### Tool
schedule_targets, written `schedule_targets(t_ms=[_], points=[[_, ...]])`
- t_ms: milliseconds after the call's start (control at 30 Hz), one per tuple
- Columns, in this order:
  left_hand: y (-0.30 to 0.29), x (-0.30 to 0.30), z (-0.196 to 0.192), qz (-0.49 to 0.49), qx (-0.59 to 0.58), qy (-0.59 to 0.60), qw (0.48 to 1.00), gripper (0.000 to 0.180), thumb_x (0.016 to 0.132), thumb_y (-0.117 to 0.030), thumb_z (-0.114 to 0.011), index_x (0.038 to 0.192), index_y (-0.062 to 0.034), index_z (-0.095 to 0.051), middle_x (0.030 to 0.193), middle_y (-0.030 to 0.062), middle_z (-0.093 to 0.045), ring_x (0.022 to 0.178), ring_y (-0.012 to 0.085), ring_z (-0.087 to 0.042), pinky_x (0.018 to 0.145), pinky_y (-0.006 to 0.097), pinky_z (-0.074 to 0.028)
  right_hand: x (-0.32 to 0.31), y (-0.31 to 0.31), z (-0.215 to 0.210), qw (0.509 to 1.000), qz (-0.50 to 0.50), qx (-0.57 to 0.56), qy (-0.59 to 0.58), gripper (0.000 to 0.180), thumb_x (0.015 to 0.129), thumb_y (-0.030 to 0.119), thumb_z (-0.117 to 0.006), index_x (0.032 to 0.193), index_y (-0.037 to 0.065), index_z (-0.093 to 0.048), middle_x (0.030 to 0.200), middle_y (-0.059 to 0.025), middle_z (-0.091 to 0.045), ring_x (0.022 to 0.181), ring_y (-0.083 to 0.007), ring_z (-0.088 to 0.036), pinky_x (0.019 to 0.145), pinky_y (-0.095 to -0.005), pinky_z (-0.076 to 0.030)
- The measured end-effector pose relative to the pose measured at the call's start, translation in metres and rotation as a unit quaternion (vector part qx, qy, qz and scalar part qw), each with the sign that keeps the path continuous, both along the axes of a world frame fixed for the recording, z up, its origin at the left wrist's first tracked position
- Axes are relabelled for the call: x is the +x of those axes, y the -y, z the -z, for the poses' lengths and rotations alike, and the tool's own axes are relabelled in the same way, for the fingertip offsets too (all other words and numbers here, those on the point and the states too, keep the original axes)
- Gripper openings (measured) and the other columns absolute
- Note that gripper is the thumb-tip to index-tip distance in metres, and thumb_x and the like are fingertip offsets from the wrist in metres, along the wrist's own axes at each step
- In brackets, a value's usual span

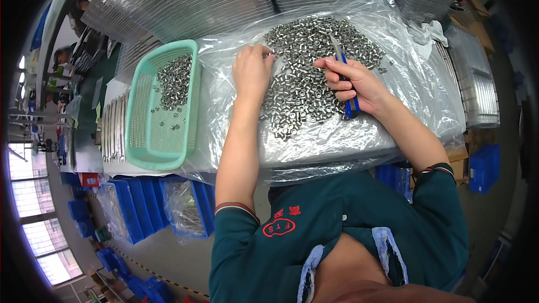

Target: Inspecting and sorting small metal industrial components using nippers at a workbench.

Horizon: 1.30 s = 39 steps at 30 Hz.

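Observation:
A heap of small shiny metal ring-shaped parts [303, 95] is spread over clear plastic sheeting [224, 118] on the table. My right hand [359, 84] is wrapped round a blue utility knife [351, 108] above the right part of the heap, its blade bared and aimed away from me. At the heap's left edge is my left hand [251, 72], fingers curled and thumb tip drawn in close. Whatever those fingers hold, if anything, is too small to make out. Left of that hand stands a pale green plastic basket [192, 106], with more of the small metal parts [175, 81] toward its far end.
Stacks of clear plastic trays [191, 3] line the back of the table. More clear trays [477, 84] stand at the right, beside a crumpled white cloth [429, 35]. Blue bins [137, 207] sit below the table's front left edge; another blue bin [484, 168] is at the right.

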<state>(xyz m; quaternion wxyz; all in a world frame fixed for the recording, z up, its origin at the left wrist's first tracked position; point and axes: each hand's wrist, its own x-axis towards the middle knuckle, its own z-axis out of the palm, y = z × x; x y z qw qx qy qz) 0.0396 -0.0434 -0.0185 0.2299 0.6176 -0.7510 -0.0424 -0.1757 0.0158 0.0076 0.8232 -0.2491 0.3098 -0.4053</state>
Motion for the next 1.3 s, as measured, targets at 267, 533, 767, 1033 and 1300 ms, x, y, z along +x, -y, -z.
schedule_targets(t_ms=[267,533,767,1033,1300], points=[[-0.026,-0.032,-0.015,0.188,0.104,-0.497,0.841,0.017,0.081,-0.007,-0.058,0.097,-0.0053,-0.058,0.095,0.0045,-0.062,0.089,0.0106,-0.057,0.071,0.024,-0.045,0.001,0.001,0.0,1.0,-0.005,0.002,-0.013,0.03,0.089,0.023,-0.051,0.109,0.001,-0.051,0.065,0.0064,-0.044,0.046,0.0032,-0.033,0.034,-0.011,-0.024],[-0.04,-0.044,-0.025,0.228,0.081,-0.437,0.867,0.031,0.078,-0.003,-0.059,0.109,-0.0057,-0.053,0.096,0.006,-0.061,0.088,0.0134,-0.057,0.07,0.027,-0.046,0.001,0.0,0.002,0.998,0.008,-0.02,-0.052,0.022,0.087,0.026,-0.055,0.095,0.006,-0.054,0.066,0.006,-0.045,0.046,0.0035,-0.033,0.034,-0.0115,-0.023],[-0.046,-0.052,-0.025,0.244,-0.074,-0.356,0.899,0.034,0.074,-0.003,-0.064,0.108,-0.0046,-0.055,0.085,0.006,-0.059,0.079,0.0153,-0.057,0.067,0.027,-0.046,0.0,0.002,0.005,1.0,-0.006,0.008,-0.027,0.019,0.088,0.025,-0.054,0.09,0.006,-0.052,0.066,0.0057,-0.046,0.046,0.0035,-0.034,0.034,-0.0108,-0.023],[-0.038,-0.037,-0.02,0.163,-0.05,-0.395,0.903,0.013,0.082,-0.006,-0.057,0.095,-0.0032,-0.06,0.085,0.0037,-0.055,0.073,0.0104,-0.053,0.062,0.022,-0.042,-0.001,0.002,0.004,0.999,-0.022,0.028,0.023,0.031,0.09,0.026,-0.049,0.107,0.001,-0.051,0.065,0.0062,-0.045,0.046,0.0029,-0.033,0.033,-0.0114,-0.025],[-0.041,-0.048,-0.019,0.262,-0.091,-0.292,0.915,0.018,0.074,-0.006,-0.064,0.092,-0.0057,-0.062,0.09,0.008,-0.058,0.084,0.0192,-0.055,0.07,0.028,-0.044,-0.001,0.002,0.003,1.0,-0.009,0.018,0.012,0.018,0.087,0.024,-0.055,0.083,0.007,-0.05,0.066,0.0052,-0.046,0.046,0.003,-0.035,0.033,-0.0108,-0.026]])
